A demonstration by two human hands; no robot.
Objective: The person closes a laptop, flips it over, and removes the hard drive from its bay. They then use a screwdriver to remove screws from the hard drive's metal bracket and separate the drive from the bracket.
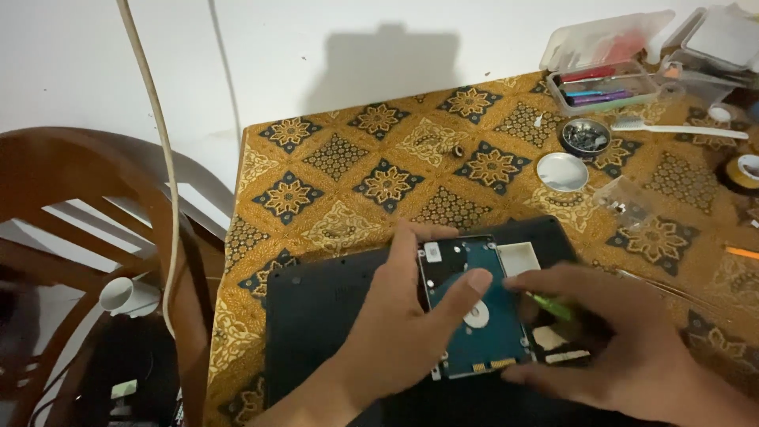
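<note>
Hands frame a hard drive (477, 316) seated in an upturned black laptop (316, 316) at the table's (332, 182) near edge. Left hand (403, 332) grips its left side, thumb on top; right hand (632, 348) pinches its lower right corner, holding a green tool (551, 306). Drive's long axis runs away from the person.

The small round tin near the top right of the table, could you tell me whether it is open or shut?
Open. The round tin shows small metal bits inside, and its pale lid lies separately on the patterned cloth beside it.
</note>
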